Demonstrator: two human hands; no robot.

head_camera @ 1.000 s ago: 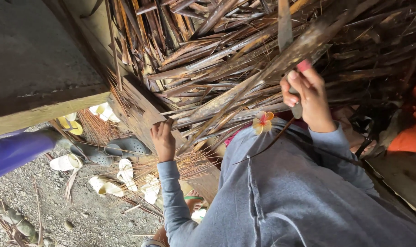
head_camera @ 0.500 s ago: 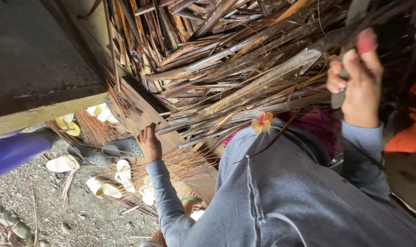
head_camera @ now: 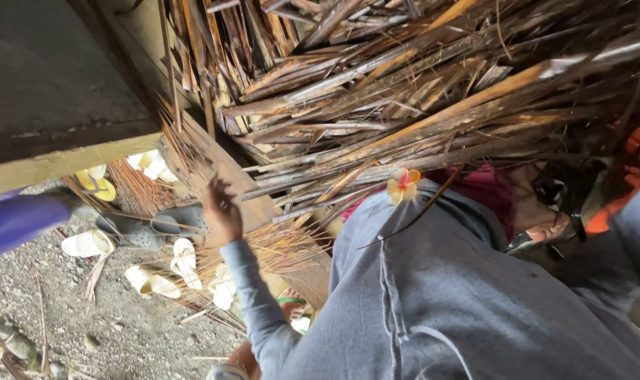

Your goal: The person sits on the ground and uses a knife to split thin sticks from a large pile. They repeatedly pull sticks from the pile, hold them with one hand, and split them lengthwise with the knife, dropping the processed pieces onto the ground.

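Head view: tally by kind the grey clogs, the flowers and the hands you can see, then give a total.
grey clogs: 2
flower: 1
hands: 1, the left hand
Total: 4

Lighting is soft daylight, pretty flat, no hard sun anywhere. The gravel ground at lower left is the brightest patch, evenly lit and a bit washed out, and the pale sandals there nearly blow out. The top left corner sits in deep shade under the wooden beam, and the gaps between the dried leaf strips go almost black. A couple of strips at upper right catch a pale sheen. The left hand is smeared with motion blur, fingers barely readable. The grey sleeve at the right edge is soft too. Whole frame looks tilted.
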